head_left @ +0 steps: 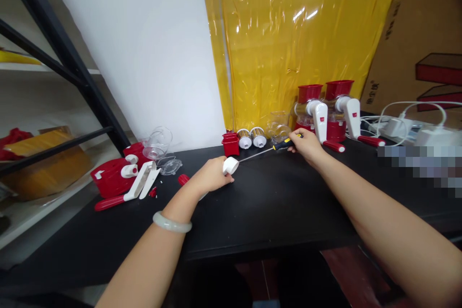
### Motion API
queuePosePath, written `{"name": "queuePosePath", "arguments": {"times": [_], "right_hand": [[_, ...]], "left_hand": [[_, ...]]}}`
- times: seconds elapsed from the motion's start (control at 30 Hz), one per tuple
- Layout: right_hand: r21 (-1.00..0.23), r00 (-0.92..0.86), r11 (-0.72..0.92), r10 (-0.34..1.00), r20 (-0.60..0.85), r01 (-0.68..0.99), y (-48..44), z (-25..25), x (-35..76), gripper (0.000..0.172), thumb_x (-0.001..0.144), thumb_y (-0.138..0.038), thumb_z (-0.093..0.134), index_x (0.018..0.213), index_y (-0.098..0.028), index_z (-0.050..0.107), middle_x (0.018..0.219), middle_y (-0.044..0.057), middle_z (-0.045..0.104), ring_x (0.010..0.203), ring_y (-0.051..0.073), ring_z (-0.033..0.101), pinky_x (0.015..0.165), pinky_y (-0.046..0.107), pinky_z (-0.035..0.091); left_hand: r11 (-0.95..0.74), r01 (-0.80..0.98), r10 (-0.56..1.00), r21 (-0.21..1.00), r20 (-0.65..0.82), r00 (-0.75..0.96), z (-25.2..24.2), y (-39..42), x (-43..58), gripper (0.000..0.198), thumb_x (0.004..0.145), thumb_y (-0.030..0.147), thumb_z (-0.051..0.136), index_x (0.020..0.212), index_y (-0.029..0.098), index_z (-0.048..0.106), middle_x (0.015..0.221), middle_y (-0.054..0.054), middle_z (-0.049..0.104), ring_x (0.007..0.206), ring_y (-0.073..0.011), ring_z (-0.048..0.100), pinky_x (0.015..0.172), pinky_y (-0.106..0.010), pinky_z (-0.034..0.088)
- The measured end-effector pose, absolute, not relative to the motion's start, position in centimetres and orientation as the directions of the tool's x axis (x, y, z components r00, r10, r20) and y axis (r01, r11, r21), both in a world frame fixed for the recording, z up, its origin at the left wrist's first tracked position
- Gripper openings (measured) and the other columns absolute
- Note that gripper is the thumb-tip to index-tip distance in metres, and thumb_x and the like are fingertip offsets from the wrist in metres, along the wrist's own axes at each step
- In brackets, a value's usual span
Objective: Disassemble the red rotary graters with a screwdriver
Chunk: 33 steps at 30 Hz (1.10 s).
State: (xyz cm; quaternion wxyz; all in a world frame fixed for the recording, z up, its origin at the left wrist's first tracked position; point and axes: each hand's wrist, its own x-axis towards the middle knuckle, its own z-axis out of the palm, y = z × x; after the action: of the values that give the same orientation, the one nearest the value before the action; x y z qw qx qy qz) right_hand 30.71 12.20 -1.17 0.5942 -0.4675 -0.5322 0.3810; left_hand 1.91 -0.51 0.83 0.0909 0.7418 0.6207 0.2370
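Observation:
My left hand [212,175] is closed around a white plastic part with a round cup-like end [231,166]; the rest of the part is hidden by the fingers. A screwdriver [285,144] with a black and yellow handle is gripped in my right hand [305,144]. Its long metal shaft points left, the tip at or close to the white part's round end; contact cannot be made out. Partly behind my left wrist shows a ribbed red piece [183,179]. Beyond the hands stand a red plastic piece [230,143] and two drum graters [251,138] with white ends.
On the black table [252,221], two red-and-white rotary graters [313,115] stand at the back right, near white cables and chargers [400,127]. Left lie a red grater base [113,177], a white crank handle [139,185] and clear parts [159,142]. A black-framed shelf [79,77] borders the left.

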Motion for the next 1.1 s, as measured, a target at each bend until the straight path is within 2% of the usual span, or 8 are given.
{"name": "queuePosePath", "arguments": {"times": [0.13,0.23,0.33,0.5,0.73,0.8,0.93,1.1], "right_hand": [[-0.981,0.033,0.193,0.981,0.192,-0.022,12.5,-1.6,30.8,0.019,0.072,-0.022,0.077,0.068,-0.02,0.058,0.052,0.001,0.063,0.043,0.014,0.06,0.041,0.024,0.051],[-0.986,-0.11,0.163,0.98,0.164,-0.016,12.2,-1.6,31.1,0.021,0.064,-0.024,0.083,0.071,-0.019,0.064,0.07,0.004,0.07,0.054,0.016,0.067,0.053,0.029,0.058],[-0.944,-0.257,0.276,0.94,0.226,0.179,11.9,-1.7,31.6,0.024,0.059,-0.022,0.085,0.077,-0.019,0.07,0.081,0.004,0.072,0.068,0.018,0.069,0.067,0.032,0.059],[-0.661,-0.392,0.474,0.875,0.284,0.581,12.4,-2.3,31.7,0.024,0.057,-0.011,0.081,0.077,-0.02,0.071,0.076,0.0,0.07,0.075,0.018,0.066,0.074,0.03,0.051],[-0.54,-0.401,0.489,0.872,0.282,0.685,12.6,-3.3,31.2,0.025,0.059,-0.008,0.077,0.077,-0.022,0.067,0.074,-0.001,0.068,0.072,0.018,0.063,0.067,0.029,0.045],[-0.499,-0.411,0.5,0.866,0.285,0.708,12.7,-3.4,31.2,0.024,0.061,-0.008,0.076,0.078,-0.022,0.067,0.075,0.0,0.068,0.074,0.019,0.063,0.069,0.03,0.045],[-0.423,-0.409,0.514,0.856,0.317,0.746,12.4,-3.3,31.0,0.021,0.064,-0.015,0.078,0.081,-0.02,0.068,0.083,0.004,0.067,0.082,0.022,0.062,0.076,0.033,0.046],[-0.413,-0.432,0.716,0.681,0.591,0.563,9.3,-1.4,28.2,0.006,0.084,-0.026,0.063,0.085,-0.02,0.067,0.093,0.008,0.067,0.093,0.023,0.06,0.091,0.039,0.044]], "left_hand": [[-0.191,0.827,0.969,0.529,0.235,0.074,0.9,-0.6,1.6,0.023,0.066,0.03,0.078,0.08,0.021,0.062,0.078,-0.004,0.069,0.066,-0.0209,0.064,0.054,-0.026,0.043],[-0.13,0.735,0.982,0.665,0.191,0.0,0.8,-0.6,1.5,0.028,0.069,0.035,0.077,0.087,0.02,0.061,0.079,-0.005,0.07,0.061,-0.0206,0.066,0.046,-0.025,0.045],[-0.102,0.645,0.98,0.757,0.188,-0.066,0.9,-0.5,1.5,0.035,0.069,0.037,0.078,0.095,0.02,0.061,0.077,-0.005,0.07,0.056,-0.0203,0.067,0.043,-0.025,0.047],[-0.137,0.647,0.955,0.75,0.274,-0.116,1.5,-0.7,1.9,0.041,0.072,0.042,0.076,0.101,0.018,0.06,0.078,-0.005,0.069,0.054,-0.0185,0.066,0.046,-0.026,0.049],[-0.258,0.563,0.925,0.785,0.37,-0.092,1.8,-0.6,2.0,0.061,0.058,0.05,0.086,0.1,0.019,0.054,0.071,0.001,0.064,0.054,-0.0163,0.064,0.052,-0.027,0.051],[-0.312,0.479,0.919,0.821,0.388,-0.067,1.6,-0.4,1.8,0.061,0.066,0.059,0.078,0.102,0.018,0.051,0.072,0.002,0.061,0.054,-0.0148,0.063,0.054,-0.028,0.053],[-0.417,0.353,0.891,0.838,0.453,-0.02,0.9,-0.1,1.6,0.063,0.083,0.078,0.041,0.103,0.018,0.049,0.074,0.0,0.06,0.057,-0.0131,0.063,0.06,-0.028,0.054],[-0.467,0.43,0.857,0.773,0.515,0.005,0.7,-0.3,1.6,0.062,0.087,0.078,0.031,0.102,0.02,0.049,0.073,-0.001,0.062,0.065,-0.0148,0.064,0.064,-0.027,0.051]]}}
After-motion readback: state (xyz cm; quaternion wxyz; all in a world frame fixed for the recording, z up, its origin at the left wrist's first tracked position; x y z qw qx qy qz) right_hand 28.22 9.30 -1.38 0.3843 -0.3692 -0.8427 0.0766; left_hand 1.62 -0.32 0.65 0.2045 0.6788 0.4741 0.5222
